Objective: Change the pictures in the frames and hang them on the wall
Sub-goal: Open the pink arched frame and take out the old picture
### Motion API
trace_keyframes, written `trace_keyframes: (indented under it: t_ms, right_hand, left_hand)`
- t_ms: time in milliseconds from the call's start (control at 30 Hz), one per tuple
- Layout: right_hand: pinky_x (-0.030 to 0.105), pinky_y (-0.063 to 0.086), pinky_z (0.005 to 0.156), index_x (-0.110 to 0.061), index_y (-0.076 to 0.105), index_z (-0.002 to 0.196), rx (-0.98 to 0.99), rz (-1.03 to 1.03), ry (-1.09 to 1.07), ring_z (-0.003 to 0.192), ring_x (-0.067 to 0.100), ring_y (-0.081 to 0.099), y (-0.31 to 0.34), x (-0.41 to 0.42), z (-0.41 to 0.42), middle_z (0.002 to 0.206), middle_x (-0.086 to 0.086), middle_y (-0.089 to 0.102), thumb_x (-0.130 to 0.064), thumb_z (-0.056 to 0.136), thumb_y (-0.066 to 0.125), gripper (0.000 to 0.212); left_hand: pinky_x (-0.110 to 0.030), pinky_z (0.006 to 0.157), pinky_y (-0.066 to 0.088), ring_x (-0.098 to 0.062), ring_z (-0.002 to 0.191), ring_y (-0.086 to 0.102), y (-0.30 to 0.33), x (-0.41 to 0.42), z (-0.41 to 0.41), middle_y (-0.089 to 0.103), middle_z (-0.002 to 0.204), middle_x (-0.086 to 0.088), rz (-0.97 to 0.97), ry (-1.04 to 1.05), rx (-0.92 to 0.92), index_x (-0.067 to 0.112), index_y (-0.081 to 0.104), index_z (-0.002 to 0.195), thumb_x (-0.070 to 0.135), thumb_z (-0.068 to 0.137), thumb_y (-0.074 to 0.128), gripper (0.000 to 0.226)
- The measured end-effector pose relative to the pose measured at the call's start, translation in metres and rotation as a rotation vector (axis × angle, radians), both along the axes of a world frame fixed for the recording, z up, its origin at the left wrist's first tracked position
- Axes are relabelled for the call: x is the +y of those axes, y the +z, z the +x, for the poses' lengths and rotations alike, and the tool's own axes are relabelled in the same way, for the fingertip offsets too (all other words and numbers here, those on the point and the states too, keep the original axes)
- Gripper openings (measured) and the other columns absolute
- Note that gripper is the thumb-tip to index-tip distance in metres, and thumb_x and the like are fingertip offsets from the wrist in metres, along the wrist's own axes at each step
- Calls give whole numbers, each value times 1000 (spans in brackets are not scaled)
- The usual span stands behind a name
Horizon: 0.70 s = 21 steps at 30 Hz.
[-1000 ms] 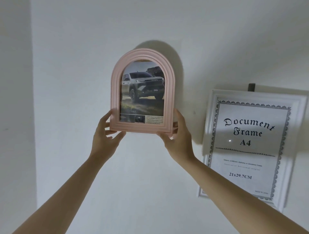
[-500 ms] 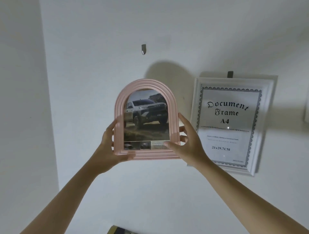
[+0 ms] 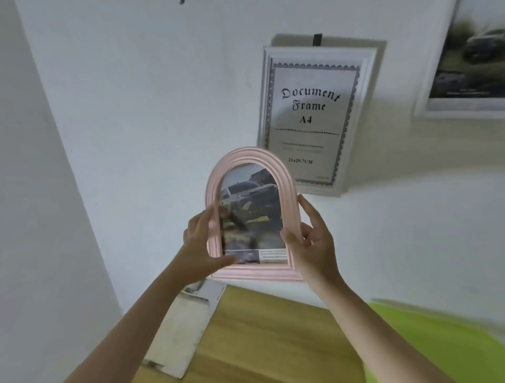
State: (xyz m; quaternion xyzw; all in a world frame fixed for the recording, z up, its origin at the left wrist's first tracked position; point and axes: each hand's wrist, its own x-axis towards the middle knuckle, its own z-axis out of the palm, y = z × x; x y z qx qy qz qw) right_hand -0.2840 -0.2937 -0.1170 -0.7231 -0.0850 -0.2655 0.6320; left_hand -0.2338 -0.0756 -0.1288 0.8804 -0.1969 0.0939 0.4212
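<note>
I hold a pink arched frame (image 3: 252, 164) with a picture of a grey pickup truck in front of the white wall, upright and off the wall. My left hand (image 3: 200, 246) grips its left side and lower corner. My right hand (image 3: 314, 243) grips its right edge, thumb on the front. A white document frame (image 3: 317, 117) printed "Document Frame A4" hangs on a dark hook (image 3: 317, 39) up and to the right. At the top edge, a small wall hook (image 3: 181, 1) is bare.
A third white frame (image 3: 470, 104) with a dark car picture hangs at the far right, partly cut off. Below lies a wooden table (image 3: 273, 336) with a sheet of paper (image 3: 183, 328) at its left and a lime-green surface (image 3: 442, 344) at the right.
Both hands have lowered the pink frame from up by the hook down toward the table. The view has tilted down, so the hook now sits at the top edge.
</note>
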Motion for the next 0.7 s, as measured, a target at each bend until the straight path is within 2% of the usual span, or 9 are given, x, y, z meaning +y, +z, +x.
trace_keyframes:
  t_ms: [33,100,200,267,400,500,567,700]
  right_hand:
    - [20,40,49,-38,43,135,7,-8,-29,49,11,44,-9,-7,-14,67,11,64,-5,87,61,61]
    - [20,36,47,-35,45,134,28,-22,-81,47,10,38,-27,-19,-38,56,2,53,-5,88,59,57]
    - [20,35,48,-35,49,127,67,-46,-142,46,9,38,-55,-32,-70,52,-5,46,-4,87,59,51]
    - [18,35,51,-36,50,120,90,-65,-172,46,6,40,-74,-37,-92,49,-8,47,-3,86,59,48]
    - [15,39,52,-38,50,113,124,-105,-201,52,6,55,-105,-40,-132,58,-10,63,-2,85,60,47]
    - [13,44,52,-37,50,113,146,-78,-183,58,6,63,-121,-40,-156,70,1,70,1,86,58,47]
    - [14,45,54,-33,50,116,147,-72,-154,61,8,65,-129,-40,-169,73,1,71,1,86,58,46]
    - [17,52,64,-25,51,118,175,53,0,80,12,70,-142,-43,-188,93,0,73,4,87,58,43]
  left_hand:
    - [-43,110,27,-18,136,19,1,-16,-11,13,149,12,24,25,-24,39,6,145,60,59,69,109]
    - [-39,109,27,-16,138,19,4,-47,-36,15,150,10,-15,-21,-72,39,14,144,57,66,66,95]
    - [-9,98,26,12,123,33,6,-90,-74,30,141,20,-125,-165,-82,48,24,137,47,77,69,75]
    - [1,86,29,19,113,38,1,-113,-95,39,134,22,-167,-182,-46,50,30,134,39,81,68,66]
    - [-7,79,40,5,101,55,-19,-143,-121,49,125,10,-222,-92,68,40,48,127,32,84,65,47]
    - [-13,76,48,8,92,59,-32,-152,-136,52,122,8,-270,-15,138,37,56,120,30,85,64,36]
    - [-13,73,49,8,88,60,-40,-156,-146,52,120,9,-284,43,165,37,59,116,31,83,66,35]
    - [-17,72,50,-1,85,64,-55,-159,-160,52,113,8,-321,139,190,40,62,109,28,74,76,40]
